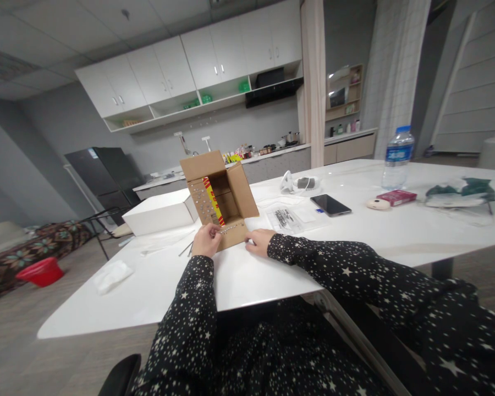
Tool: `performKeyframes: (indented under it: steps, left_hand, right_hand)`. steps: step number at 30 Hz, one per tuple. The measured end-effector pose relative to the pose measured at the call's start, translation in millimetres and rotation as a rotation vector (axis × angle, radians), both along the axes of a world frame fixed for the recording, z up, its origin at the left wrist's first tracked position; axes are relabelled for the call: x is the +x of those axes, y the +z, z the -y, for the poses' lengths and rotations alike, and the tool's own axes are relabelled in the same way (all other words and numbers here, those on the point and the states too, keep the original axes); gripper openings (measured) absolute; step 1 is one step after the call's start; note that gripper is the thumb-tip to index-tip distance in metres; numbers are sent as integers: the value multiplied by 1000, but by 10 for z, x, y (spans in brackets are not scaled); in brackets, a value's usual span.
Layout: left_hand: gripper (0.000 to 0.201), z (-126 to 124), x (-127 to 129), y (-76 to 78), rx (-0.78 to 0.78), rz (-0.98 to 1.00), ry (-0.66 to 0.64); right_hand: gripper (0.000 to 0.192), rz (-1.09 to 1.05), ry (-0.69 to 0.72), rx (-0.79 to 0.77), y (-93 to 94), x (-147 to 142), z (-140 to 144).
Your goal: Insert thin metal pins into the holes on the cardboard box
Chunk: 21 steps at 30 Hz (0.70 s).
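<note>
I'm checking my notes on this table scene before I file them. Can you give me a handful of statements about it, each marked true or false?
1. The cardboard box on the table has its flaps open. True.
2. The left hand rests on the white box. False: it touches the near flap of the cardboard box; the white box lies apart, to the left.
3. The right hand lies on the table at the cardboard box's near edge. True.
4. The water bottle lies on its side. False: it stands upright.
5. A phone lies flat on the table, right of the cardboard box. True.
</note>
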<state>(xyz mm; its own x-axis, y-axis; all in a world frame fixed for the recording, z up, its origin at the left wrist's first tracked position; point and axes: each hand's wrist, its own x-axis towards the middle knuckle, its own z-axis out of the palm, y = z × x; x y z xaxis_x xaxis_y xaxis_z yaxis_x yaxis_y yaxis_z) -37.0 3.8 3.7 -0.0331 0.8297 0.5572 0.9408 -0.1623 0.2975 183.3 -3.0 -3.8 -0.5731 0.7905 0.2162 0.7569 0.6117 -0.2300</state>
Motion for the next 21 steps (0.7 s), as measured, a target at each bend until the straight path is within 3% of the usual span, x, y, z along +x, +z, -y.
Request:
performKeyframes:
  steps: [13, 21]
  left_hand:
    - [15, 22, -1, 12, -91, 6, 60]
    - [12, 106, 70, 81, 72, 128, 88]
  right_hand:
    - [33, 4, -2, -3, -9, -3, -6]
    - [33, -4, -1, 8, -19, 1, -7]
